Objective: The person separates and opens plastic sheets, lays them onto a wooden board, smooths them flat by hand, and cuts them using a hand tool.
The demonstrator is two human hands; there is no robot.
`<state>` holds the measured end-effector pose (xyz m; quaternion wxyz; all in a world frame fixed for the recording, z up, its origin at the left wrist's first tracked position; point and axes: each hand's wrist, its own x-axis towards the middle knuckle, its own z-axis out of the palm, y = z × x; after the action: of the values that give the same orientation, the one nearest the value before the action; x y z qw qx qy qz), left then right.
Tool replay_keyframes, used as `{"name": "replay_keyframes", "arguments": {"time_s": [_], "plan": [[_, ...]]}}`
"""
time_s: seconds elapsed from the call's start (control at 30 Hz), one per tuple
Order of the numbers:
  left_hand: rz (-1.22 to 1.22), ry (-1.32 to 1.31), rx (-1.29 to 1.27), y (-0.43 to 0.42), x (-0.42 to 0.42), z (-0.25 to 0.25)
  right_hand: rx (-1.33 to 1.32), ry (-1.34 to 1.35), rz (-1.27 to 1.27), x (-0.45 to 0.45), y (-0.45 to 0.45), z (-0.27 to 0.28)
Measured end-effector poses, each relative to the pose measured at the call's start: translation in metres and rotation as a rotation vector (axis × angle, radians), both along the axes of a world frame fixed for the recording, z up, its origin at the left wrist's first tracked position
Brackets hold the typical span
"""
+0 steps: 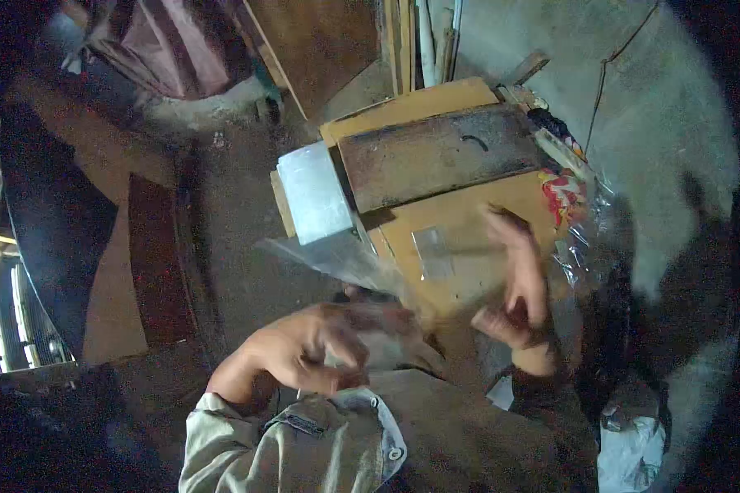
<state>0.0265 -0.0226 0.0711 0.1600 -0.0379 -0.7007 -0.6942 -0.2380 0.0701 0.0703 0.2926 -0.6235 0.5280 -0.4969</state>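
My left hand [308, 349] is in front of my shirt, its fingers bent and smeared by motion. Just beyond it, a clear plastic sheet or bag [337, 256] stretches over the near left edge of the cardboard; whether the fingers grip it is blurred. My right hand [518, 283] hovers over the right part of the cardboard [469, 218], fingers stretched and thumb apart, with nothing seen in it. Between the hands and the dark board lies a small clear plastic packet [433, 253]. A stack of white or clear sheets [313, 194] rests at the cardboard's left side.
A worn dark board [436, 156] with a small black curved piece [474, 142] lies on the cardboard. Red and yellow wrapping [561, 197] and crumpled clear plastic [575, 251] are at the right, by the wall [633, 107]. A white bag [631, 454] is at lower right.
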Motion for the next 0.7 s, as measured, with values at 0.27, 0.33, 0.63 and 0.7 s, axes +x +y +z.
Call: {"name": "replay_keyframes", "arguments": {"time_s": [0.27, 0.33, 0.63, 0.7], "plan": [[-0.549, 0.120, -0.087, -0.024, 0.003, -0.013, 0.071, 0.347, 0.845, -0.007, -0.052, -0.001], [-0.501, 0.178, 0.122, -0.036, 0.017, -0.029, 0.302, 0.190, 0.890, -0.023, -0.050, -0.026], [-0.355, -0.125, 0.014, -0.073, 0.009, -0.018, 0.332, -0.130, 0.532, -0.030, -0.070, -0.056], [-0.369, 0.051, 0.020, -0.063, -0.031, -0.012, 0.095, -0.160, 0.810, -0.018, -0.093, -0.059]]}}
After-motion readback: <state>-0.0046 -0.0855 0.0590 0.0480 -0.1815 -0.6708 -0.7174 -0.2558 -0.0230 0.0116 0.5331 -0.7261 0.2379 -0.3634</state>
